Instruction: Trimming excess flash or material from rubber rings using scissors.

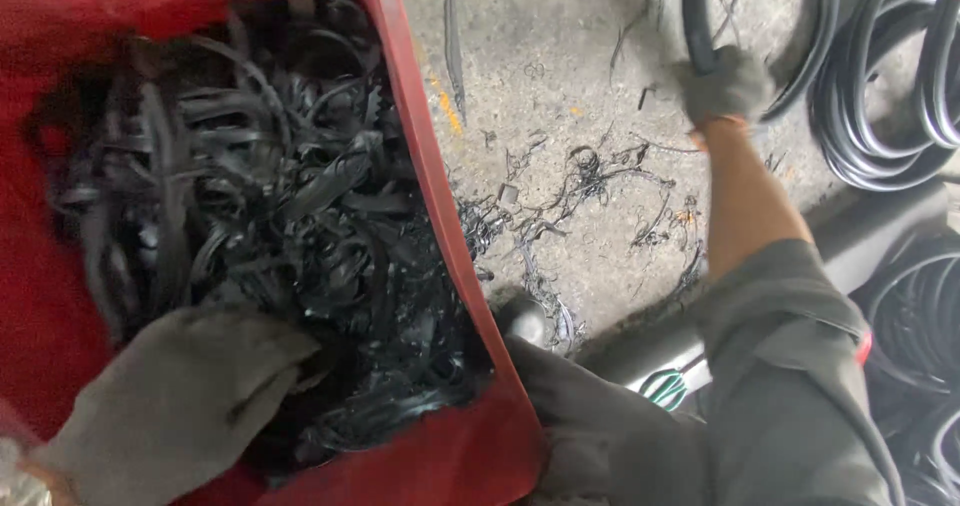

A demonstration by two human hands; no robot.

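— Rough grey concrete floor underfoot, littered with thin black shavings. Seen from above, looking down.

— And the left hand?

— Gloved in grey, fingers together and laid flat, pressing on a heap of black rubber strips. No pinch, nothing gripped as far as can be told.

— Around it?

— Strips tangled all about and beyond the fingertips, filling a red bin. Red rim running just past the heap on the far side, then curving round close below the glove.

— Right hand?

— Also in a grey glove, blurred, closed in a fist round a thick black hose. Hose rising out of the top of the fist and curving away above it.

— Nearby?

— Bare forearm leading back from the wrist to a grey-green sleeve. Coils of black hose just beyond the fist on its outer side, more of them lower down beside the sleeve. Shavings scattered on the floor between fist and bin.
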